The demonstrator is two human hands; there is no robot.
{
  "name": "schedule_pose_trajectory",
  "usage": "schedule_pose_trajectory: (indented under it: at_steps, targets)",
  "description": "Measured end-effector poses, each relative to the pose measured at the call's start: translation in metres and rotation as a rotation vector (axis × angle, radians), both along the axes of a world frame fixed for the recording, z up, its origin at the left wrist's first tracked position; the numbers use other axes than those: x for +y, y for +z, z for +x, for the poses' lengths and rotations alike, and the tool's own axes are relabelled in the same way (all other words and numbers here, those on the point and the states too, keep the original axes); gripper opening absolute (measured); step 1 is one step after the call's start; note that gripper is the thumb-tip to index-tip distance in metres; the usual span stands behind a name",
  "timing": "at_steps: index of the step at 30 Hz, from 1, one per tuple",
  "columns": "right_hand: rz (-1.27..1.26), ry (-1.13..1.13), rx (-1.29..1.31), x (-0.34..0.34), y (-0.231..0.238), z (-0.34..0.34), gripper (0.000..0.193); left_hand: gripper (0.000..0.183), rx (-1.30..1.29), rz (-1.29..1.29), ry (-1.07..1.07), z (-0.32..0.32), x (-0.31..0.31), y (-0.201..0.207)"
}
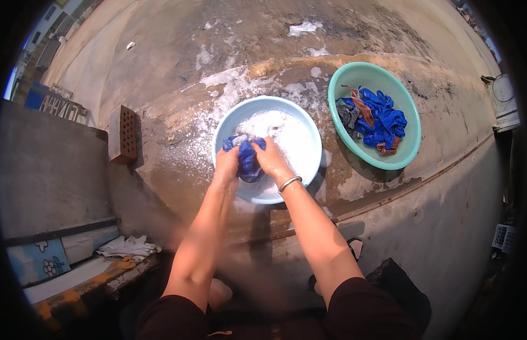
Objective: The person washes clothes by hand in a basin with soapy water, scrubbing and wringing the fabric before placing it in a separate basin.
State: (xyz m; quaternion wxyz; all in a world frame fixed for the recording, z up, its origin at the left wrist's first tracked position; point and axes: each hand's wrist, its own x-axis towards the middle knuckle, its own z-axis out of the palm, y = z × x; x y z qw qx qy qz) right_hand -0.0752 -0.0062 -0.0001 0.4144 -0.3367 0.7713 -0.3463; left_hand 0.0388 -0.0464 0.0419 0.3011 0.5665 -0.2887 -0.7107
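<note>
A blue cloth [250, 165], wet and bunched up, is gripped between my two hands over a pale blue basin [315, 141]. White suds [286, 133] cover the water around it. My left hand [226, 164] has its fingers closed on the cloth's left side. On the other side my right hand [271, 157], with a silver bangle [290, 184] at the wrist, pinches the same cloth. The fingertips of both hands are partly hidden by the fabric. To the right stands a green basin [412, 141] with blue, grey and reddish-brown clothes [382, 116] heaped inside.
Wet concrete ground [178, 124] with splashed foam surrounds the basins. A perforated brick [123, 135] stands upright at the left, near a low grey wall [54, 170]. White cloths [128, 247] lie on a ledge at lower left. A white bucket [504, 102] is at the far right.
</note>
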Motion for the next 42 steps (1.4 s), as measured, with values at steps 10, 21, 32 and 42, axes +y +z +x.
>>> schedule_pose_trajectory:
  at_steps: [10, 21, 32, 42]
  targets:
    - [-0.114, -0.035, -0.223, -0.026, -0.078, -0.057, 0.084, 0.065, -0.071, -0.247, -0.196, -0.006, -0.002, -0.034]
    - [-0.623, 0.127, -0.932, 0.005, 0.058, -0.063, 0.069, 0.051, 0.299, -0.341, -0.703, -0.003, -0.030, 0.052]
    - [-0.942, 0.093, -0.049, -0.004, 0.068, 0.005, 0.025, 0.081, 0.893, 0.410, -0.013, -0.005, -0.003, 0.020]
    - [-0.528, -0.581, -0.222, -0.008, 0.029, -0.012, 0.015, 0.030, 0.417, 0.111, 0.072, -0.029, 0.021, 0.008]
